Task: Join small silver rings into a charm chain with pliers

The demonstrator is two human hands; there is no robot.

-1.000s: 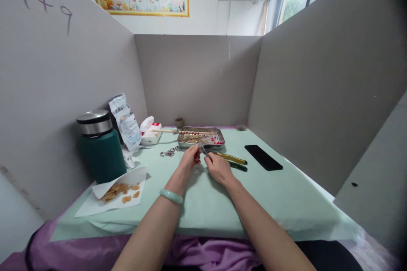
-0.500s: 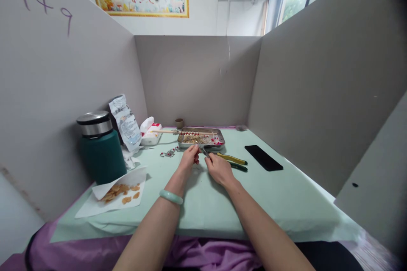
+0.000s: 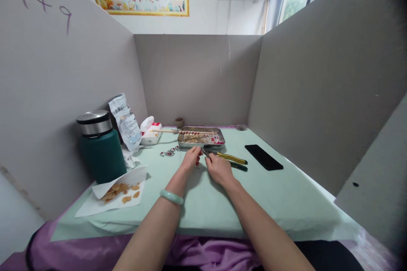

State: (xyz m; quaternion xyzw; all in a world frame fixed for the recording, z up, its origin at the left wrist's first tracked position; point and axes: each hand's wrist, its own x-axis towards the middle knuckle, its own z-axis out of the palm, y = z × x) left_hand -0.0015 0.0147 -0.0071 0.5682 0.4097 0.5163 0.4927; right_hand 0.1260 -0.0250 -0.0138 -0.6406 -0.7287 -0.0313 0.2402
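Note:
My left hand (image 3: 192, 157) is closed in a pinch at the front of the metal tray, a jade-green bangle (image 3: 171, 197) on its wrist. What lies between its fingertips is too small to make out; a speck of red shows beside them. My right hand (image 3: 219, 168) is closed around pliers, whose dark jaws (image 3: 205, 152) point at the left fingertips. Yellow-handled pliers (image 3: 233, 159) lie just beyond the right hand. A dark green handle (image 3: 239, 166) sticks out beside it; which tool it belongs to I cannot tell. Left of my hands lies a beaded chain (image 3: 170, 151).
The metal tray (image 3: 190, 145) holds gold-coloured bits and red beads, with a beaded stick (image 3: 165, 131) across it. To the right lies a black phone (image 3: 263, 157). On the left are a green flask (image 3: 103, 152), a pouch (image 3: 125, 120), tissues (image 3: 151, 136) and snacks on paper (image 3: 136, 180).
My left fingertips have turned slightly and moved a little to the right, closer to the plier jaws. My right hand stays almost where it was.

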